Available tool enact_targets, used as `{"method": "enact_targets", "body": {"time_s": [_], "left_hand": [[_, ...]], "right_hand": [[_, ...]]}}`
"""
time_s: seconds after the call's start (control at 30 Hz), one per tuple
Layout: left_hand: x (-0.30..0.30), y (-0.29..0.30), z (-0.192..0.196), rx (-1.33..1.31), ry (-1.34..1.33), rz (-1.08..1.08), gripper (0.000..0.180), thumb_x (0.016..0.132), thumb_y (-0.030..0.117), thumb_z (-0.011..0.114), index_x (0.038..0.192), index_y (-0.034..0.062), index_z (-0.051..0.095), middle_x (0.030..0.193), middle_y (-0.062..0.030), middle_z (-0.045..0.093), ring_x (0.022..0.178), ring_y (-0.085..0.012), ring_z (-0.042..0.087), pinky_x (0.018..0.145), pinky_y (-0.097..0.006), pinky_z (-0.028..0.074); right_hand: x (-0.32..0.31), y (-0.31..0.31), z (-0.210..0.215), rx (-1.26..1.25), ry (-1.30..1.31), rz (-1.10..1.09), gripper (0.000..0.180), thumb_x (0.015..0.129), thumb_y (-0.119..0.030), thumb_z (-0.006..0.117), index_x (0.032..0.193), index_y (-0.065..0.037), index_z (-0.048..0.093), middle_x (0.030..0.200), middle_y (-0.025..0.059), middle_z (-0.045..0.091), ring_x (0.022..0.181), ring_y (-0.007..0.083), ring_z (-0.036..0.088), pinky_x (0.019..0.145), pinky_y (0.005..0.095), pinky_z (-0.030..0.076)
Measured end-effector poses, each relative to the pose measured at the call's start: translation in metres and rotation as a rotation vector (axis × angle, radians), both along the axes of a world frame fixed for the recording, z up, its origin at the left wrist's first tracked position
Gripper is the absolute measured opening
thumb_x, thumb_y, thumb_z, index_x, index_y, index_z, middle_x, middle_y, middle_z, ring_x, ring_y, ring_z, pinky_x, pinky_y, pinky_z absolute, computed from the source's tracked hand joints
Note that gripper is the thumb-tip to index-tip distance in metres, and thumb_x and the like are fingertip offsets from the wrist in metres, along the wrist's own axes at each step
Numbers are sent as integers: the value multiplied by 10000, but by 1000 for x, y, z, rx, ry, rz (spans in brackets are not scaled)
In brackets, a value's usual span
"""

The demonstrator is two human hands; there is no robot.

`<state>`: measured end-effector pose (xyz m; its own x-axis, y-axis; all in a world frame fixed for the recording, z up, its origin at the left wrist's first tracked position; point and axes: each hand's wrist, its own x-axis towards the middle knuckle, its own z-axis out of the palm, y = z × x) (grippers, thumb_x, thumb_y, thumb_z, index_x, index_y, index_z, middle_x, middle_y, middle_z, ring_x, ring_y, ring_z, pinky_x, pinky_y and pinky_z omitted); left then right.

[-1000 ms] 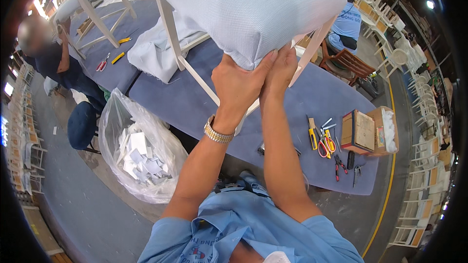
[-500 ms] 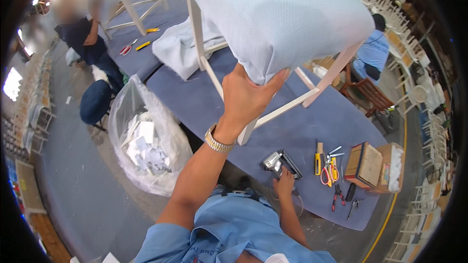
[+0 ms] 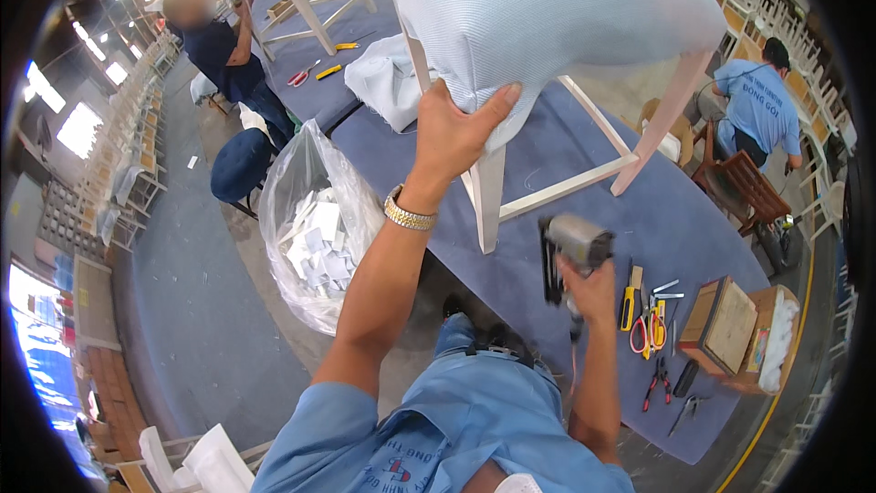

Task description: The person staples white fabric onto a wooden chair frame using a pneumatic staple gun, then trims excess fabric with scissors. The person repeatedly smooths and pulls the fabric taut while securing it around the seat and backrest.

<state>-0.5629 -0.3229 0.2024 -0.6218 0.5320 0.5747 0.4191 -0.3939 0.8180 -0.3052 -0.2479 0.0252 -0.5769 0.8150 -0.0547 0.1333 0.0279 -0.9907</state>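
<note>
Holds with the left hand (image 3: 456, 132) the near edge of the pale blue-grey fabric seat (image 3: 547, 18) of an upturned-looking white wooden chair, at about 12 o'clock from the body. Thumb spread out to the right, fingers (image 3: 436, 96) laid flat on the cloth and pressing it, not curled shut around anything.

Compared with a second ago, no longer keeps both hands on that seat edge. Has taken the right hand (image 3: 593, 292) off the fabric, dropped it to the worktop half a second ago, and now carries a grey and black pneumatic staple gun (image 3: 570, 251) up at about 2 o'clock. Right fingers clamped around the gun's grip, nose of the tool pointing left, near the white chair leg (image 3: 484, 205) but apart from it. Leaves the seat steadied by the left hand alone, with the tool raised clear of the blue-covered worktop (image 3: 630, 210).

Chair standing on the worktop, seat filling the top of the view from 11 to 1 o'clock.

Just right of the gun: a yellow-handled knife (image 3: 628, 308), red-handled scissors (image 3: 648, 329) and a small brown box (image 3: 725, 324), all lying on the worktop at 3 to 4 o'clock. At 9 o'clock, a clear plastic bag of white scraps (image 3: 319, 228) on the floor. Other people well apart at 11 o'clock (image 3: 224, 50) and 2 o'clock (image 3: 757, 105).
</note>
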Motion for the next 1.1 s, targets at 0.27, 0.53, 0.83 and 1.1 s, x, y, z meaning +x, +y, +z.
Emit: {"method": "enact_targets", "body": {"time_s": [0.27, 0.53, 0.83, 1.1], "left_hand": [[-4, -3, -8, -51, -4, 39, 521, 837, 222, 836, 1150, -133, 619, 1018, -167, 734, 905, -178, 686, 806, -309, 546], [-12, -4, -17, -73, -49, -23, 460, 864, 170, 776, 1183, -111, 599, 1026, -121, 722, 892, -159, 665, 819, -319, 536], [-13, 0, -24, -14, -20, -34, 473, 876, 209, 749, 1224, -66, 585, 1036, -95, 697, 908, -137, 626, 835, -298, 506], [-16, 1, -39, 74, -126, -163, 550, 901, 262, 729, 1298, -63, 530, 1096, -86, 668, 947, -135, 607, 856, -303, 490]], "right_hand": [[-74, -19, 134, 549, 463, 35, 159, 845, -42, 790, 944, 60, 720, 989, 90, 732, 819, 130, 700, 703, 303, 566], [-94, -16, 123, 706, 420, 73, 252, 830, -37, 757, 1071, 7, 698, 966, 106, 735, 819, 254, 714, 711, 352, 561], [-89, -11, 126, 885, 467, 76, 233, 921, 56, 653, 1153, 55, 680, 1070, 124, 740, 799, 131, 682, 653, 268, 559], [-92, -10, 120, 833, 350, 117, 305, 876, 51, 680, 1171, -25, 702, 1112, 87, 740, 829, 147, 701, 731, 297, 575]]}}
